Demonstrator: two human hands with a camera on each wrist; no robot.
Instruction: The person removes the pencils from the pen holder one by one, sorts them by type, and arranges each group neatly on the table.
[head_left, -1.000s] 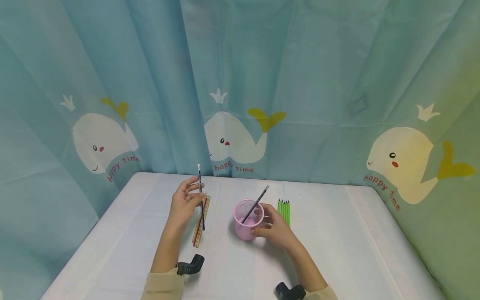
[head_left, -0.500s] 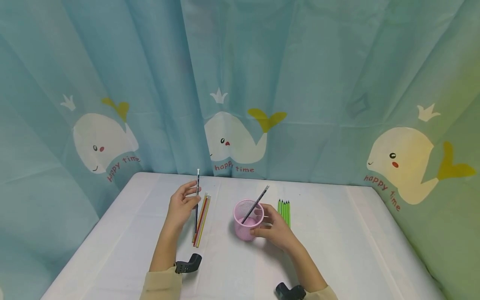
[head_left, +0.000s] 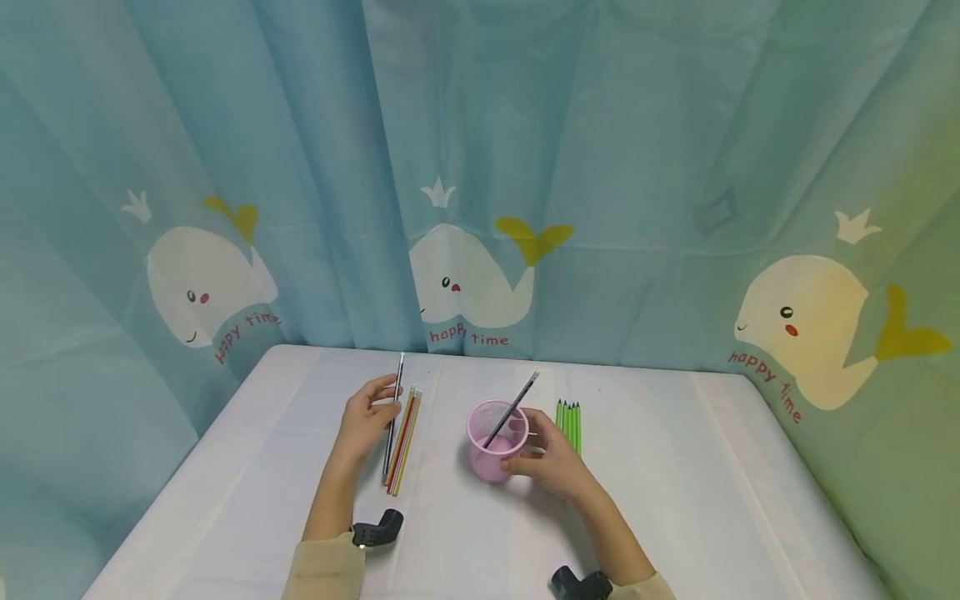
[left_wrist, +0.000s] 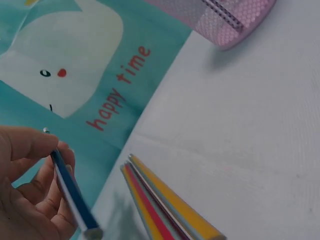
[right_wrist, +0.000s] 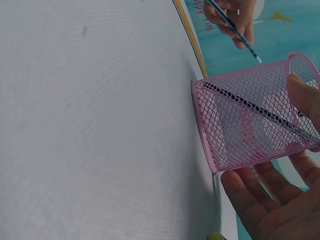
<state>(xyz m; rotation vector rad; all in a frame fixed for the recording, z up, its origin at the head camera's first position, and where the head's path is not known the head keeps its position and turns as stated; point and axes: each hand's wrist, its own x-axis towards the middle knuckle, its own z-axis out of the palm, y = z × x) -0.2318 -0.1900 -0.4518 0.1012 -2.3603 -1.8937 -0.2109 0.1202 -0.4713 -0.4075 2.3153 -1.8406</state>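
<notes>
My left hand (head_left: 365,425) pinches a dark pencil (left_wrist: 75,197) between thumb and fingers, with its white end up. This pencil slants just left of a small bundle of yellow and red pencils (head_left: 403,442) lying on the table. To the right, a pink mesh pencil cup (head_left: 489,468) stands upright. My right hand (head_left: 553,457) holds the cup from its right side, thumb in front and fingers behind. Inside the cup leans another dark pencil (right_wrist: 250,106), its upper end sticking out past the rim in the head view.
Several green pencils (head_left: 573,425) lie side by side behind my right hand, partly hidden by it. A white cloth covers the table (head_left: 690,483). Along the back edge hangs a blue-green curtain (head_left: 637,292) with whale prints.
My left hand's pencil has come off the top of the bundle, shifted left and sunk lower, now slanting beside it. The right hand and cup have stayed put.
</notes>
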